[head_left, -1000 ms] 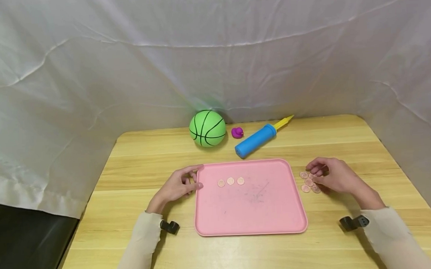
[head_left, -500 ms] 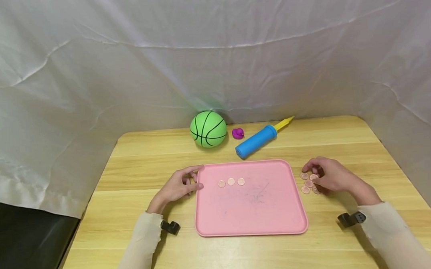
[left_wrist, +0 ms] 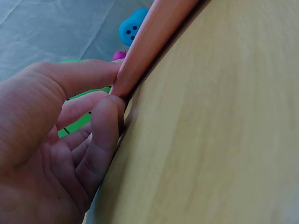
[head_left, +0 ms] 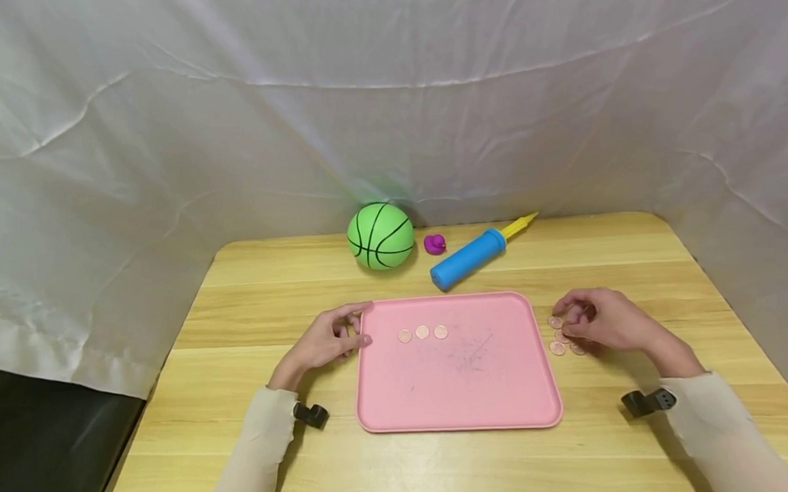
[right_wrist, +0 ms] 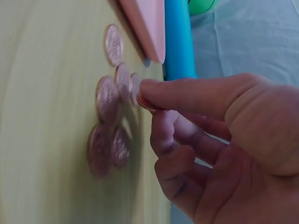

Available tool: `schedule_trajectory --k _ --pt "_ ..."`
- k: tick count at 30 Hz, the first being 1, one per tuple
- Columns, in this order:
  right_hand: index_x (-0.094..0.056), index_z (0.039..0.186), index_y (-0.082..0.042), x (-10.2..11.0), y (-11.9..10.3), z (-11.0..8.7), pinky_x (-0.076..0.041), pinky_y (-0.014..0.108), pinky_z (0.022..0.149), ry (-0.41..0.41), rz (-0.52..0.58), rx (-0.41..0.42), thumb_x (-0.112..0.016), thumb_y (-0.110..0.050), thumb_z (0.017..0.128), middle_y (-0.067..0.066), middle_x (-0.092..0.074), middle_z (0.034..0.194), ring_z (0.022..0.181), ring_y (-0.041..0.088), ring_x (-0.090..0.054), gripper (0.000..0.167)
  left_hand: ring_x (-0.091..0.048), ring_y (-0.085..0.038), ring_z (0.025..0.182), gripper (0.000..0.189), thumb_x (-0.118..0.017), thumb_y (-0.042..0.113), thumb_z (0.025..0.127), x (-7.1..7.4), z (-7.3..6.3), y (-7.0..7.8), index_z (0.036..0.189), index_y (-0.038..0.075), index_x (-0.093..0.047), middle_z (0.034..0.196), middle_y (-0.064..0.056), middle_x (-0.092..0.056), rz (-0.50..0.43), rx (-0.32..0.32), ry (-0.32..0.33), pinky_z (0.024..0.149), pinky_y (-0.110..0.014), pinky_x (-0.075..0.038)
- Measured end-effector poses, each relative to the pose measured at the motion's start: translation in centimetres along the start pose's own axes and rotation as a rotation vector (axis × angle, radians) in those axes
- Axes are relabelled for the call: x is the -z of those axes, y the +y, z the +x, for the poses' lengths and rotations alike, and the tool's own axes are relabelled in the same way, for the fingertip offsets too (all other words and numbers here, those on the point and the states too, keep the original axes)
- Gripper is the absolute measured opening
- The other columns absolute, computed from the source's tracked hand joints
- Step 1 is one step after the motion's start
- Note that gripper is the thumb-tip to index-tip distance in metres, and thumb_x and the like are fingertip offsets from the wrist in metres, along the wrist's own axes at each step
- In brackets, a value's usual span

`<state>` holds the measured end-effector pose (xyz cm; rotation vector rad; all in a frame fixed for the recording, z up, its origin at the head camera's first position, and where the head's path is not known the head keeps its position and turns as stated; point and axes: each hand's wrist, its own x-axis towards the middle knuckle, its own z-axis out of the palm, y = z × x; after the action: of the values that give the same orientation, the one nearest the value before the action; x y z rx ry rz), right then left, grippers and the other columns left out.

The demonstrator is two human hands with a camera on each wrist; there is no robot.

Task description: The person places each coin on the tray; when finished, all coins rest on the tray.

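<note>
My left hand (head_left: pixel 320 339) holds the left rim of the pink tray (head_left: pixel 460 397), the thumb and fingers pinching its edge in the left wrist view. Three copper-coloured coins (head_left: pixel 422 332) lie in a row on the tray. Right of the tray, my right hand (head_left: pixel 611 321) is above a small group of coins on the table. In the right wrist view, its thumb and a finger pinch one coin (right_wrist: pixel 145 103), partly hidden by the thumb. Several loose coins (right_wrist: pixel 108 99) lie just below, some overlapping.
Behind the tray, along the wooden table (head_left: pixel 404 469), stand a green ball (head_left: pixel 380 236), a purple rubber duck (head_left: pixel 435 244) and a blue hand pump (head_left: pixel 469 258) with a yellow nozzle. A grey-white curtain (head_left: pixel 388 114) hangs around the back and sides.
My right hand has shifted slightly over the coin group, and a coin is now pinched in its fingers. The left hand and the tray stay in place.
</note>
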<state>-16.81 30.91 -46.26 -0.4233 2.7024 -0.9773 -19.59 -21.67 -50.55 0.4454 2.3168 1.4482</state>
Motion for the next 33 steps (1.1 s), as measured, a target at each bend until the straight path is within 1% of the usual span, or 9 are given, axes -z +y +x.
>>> schedule_trajectory --k 4,10,12,16,19,22,27,29,33 --pt "-0.076 0.116 -0.004 0.0 -0.7 0.1 -0.054 0.020 0.066 0.000 0.008 0.026 -0.085 -0.007 0.094 0.000 -0.072 0.092 0.079 0.006 -0.060 0.024 -0.057 -0.009 0.065 0.069 -0.083 0.011 0.096 0.0 0.0 -0.1 0.159 0.010 -0.056 0.108 -0.010 -0.064 0.005 0.001 0.001 0.054 -0.021 -0.057" --pt "-0.080 0.104 -0.009 0.0 -2.2 0.1 -0.055 0.019 0.069 0.002 -0.015 0.062 -0.084 -0.009 0.095 -0.003 -0.073 0.088 0.079 0.003 -0.061 0.009 -0.056 -0.009 0.066 0.068 -0.083 0.013 0.097 -0.1 0.0 0.2 0.159 0.010 -0.057 0.111 -0.014 -0.064 0.006 -0.002 -0.001 0.053 -0.020 -0.055" --pt "-0.081 0.102 -0.010 0.0 -2.6 0.1 -0.056 0.020 0.069 -0.001 -0.021 0.079 -0.083 -0.009 0.096 -0.004 -0.073 0.088 0.079 0.003 -0.062 0.007 -0.055 -0.009 0.066 0.068 -0.083 0.012 0.096 -0.1 0.0 0.2 0.159 0.009 -0.057 0.111 -0.015 -0.063 0.004 -0.001 0.000 0.053 -0.021 -0.056" --pt "-0.081 0.101 -0.012 -0.3 -3.1 0.3 -0.058 0.020 0.069 0.004 -0.023 0.110 -0.082 -0.006 0.096 -0.005 -0.074 0.087 0.080 0.004 -0.064 0.008 -0.056 -0.010 0.066 0.068 -0.083 0.012 0.096 -0.1 0.0 0.3 0.159 0.009 -0.057 0.110 -0.015 -0.063 -0.006 0.001 0.001 0.053 -0.021 -0.057" --pt "-0.082 0.101 -0.012 -0.6 -3.2 0.6 -0.059 0.021 0.069 -0.001 -0.013 0.121 -0.082 -0.004 0.095 -0.003 -0.076 0.089 0.081 0.005 -0.066 0.010 -0.056 -0.010 0.066 0.068 -0.083 0.012 0.096 -0.2 0.0 0.3 0.158 0.009 -0.057 0.110 -0.014 -0.063 -0.011 0.000 0.001 0.053 -0.022 -0.057" --pt "-0.082 0.102 -0.011 -1.0 -3.5 0.9 -0.060 0.020 0.069 -0.016 0.000 0.113 -0.082 -0.005 0.096 -0.002 -0.077 0.091 0.081 0.007 -0.067 0.009 -0.056 -0.010 0.066 0.068 -0.083 0.011 0.096 -0.1 0.1 0.2 0.159 0.008 -0.057 0.110 -0.014 -0.063 -0.011 -0.003 -0.001 0.053 -0.022 -0.058" --pt "-0.081 0.104 -0.010 -2.0 -4.2 1.6 -0.058 0.023 0.060 -0.057 0.065 0.076 -0.080 -0.008 0.099 0.003 -0.078 0.093 0.078 0.013 -0.066 0.005 -0.056 -0.009 0.066 0.068 -0.083 0.011 0.096 0.0 0.0 0.1 0.159 0.008 -0.057 0.110 -0.015 -0.063 -0.007 -0.005 0.004 0.053 -0.023 -0.057" --pt "-0.081 0.104 -0.009 -2.6 -4.5 2.0 -0.058 0.023 0.060 -0.064 0.081 0.081 -0.080 -0.008 0.099 0.003 -0.078 0.094 0.078 0.012 -0.066 0.005 -0.056 -0.009 0.066 0.068 -0.083 0.012 0.096 0.0 0.0 0.1 0.158 0.008 -0.057 0.111 -0.015 -0.063 -0.006 -0.005 0.006 0.053 -0.022 -0.057" --pt "-0.081 0.103 -0.010 -3.6 -5.2 2.6 -0.060 0.021 0.072 -0.057 0.071 0.126 -0.080 -0.006 0.098 0.001 -0.080 0.096 0.083 0.009 -0.066 0.006 -0.056 -0.009 0.066 0.068 -0.083 0.011 0.096 0.0 -0.1 0.2 0.158 0.009 -0.057 0.111 -0.016 -0.063 -0.002 -0.004 0.006 0.053 -0.022 -0.057"
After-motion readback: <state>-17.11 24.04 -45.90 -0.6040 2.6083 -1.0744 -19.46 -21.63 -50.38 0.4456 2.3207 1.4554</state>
